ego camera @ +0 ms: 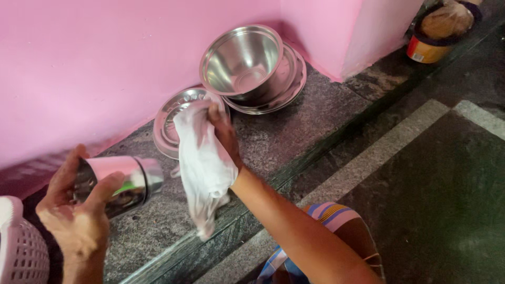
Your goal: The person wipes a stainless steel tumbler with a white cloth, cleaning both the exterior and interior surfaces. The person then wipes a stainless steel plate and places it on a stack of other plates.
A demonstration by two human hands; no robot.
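the left hand (73,210) has its fingers closed round a shiny steel tumbler (121,184), held tilted above the grey stone surface (294,131). the right hand (223,134) grips a white cloth (202,168) that hangs in front of a round steel plate (171,118) leaning on the pink wall (105,58).

Steel bowl (241,60) tilted on stacked steel plates (291,84) in pink wall (79,68) corner. Embossed steel plate (171,123) leaning on wall. Grey stone ledge (305,126). Yellow tub (428,47) top right, brown lump inside. Pink basket (21,252) bottom left.
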